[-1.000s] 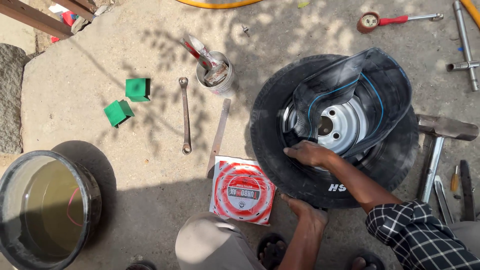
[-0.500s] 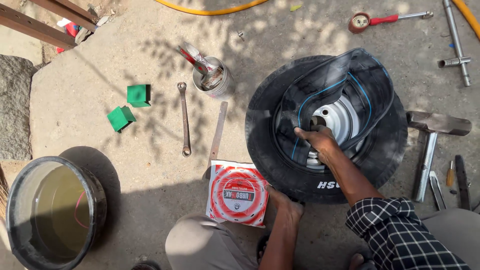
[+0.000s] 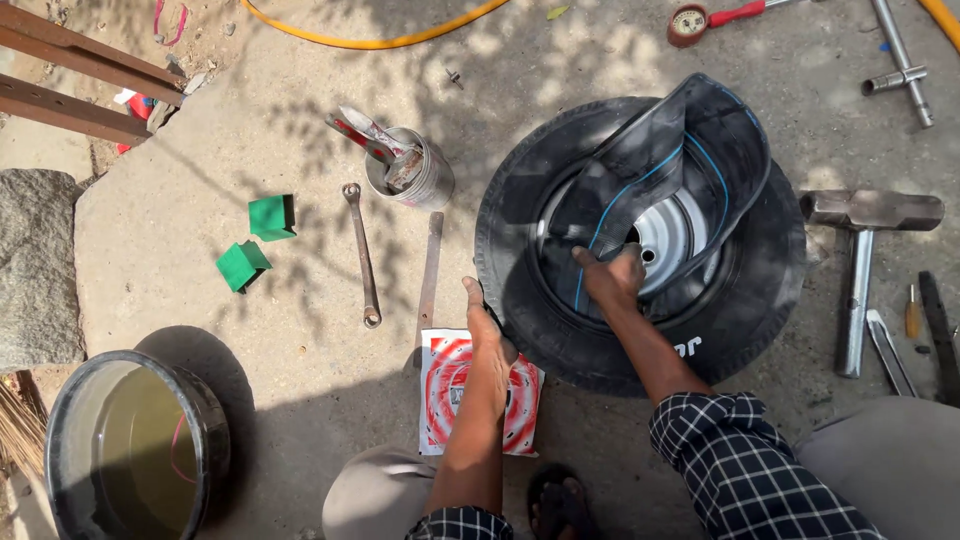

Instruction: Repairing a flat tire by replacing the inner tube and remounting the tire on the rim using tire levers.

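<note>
Taking the black rubber tyre [image 3: 560, 330] lying flat on the concrete as our landmark, we see that over the last second our right hand [image 3: 612, 280] has moved from the tyre's near sidewall into its opening. It now sits beside the grey steel wheel rim [image 3: 672, 232] at the centre, fingers curled and closed around a fold of the black rubber inner tube with blue lines [image 3: 690, 150]. Our left hand [image 3: 487, 335] has come up from the near edge to the tyre's left flank; it lies flat against the tread, fingers held together and pointing away from us. We judge this as the tube being worked at the bead while the tyre is steadied.

The tube itself is half out: its far part stands up in a loop over the far right of the tyre, and the near part dips inside. Both forearms reach forward, the right crossing the near sidewall.

A red-and-white printed flat box [image 3: 480, 395] lies just near-left of the tyre, and a steel hammer [image 3: 858, 260] lies just to its right.
</note>
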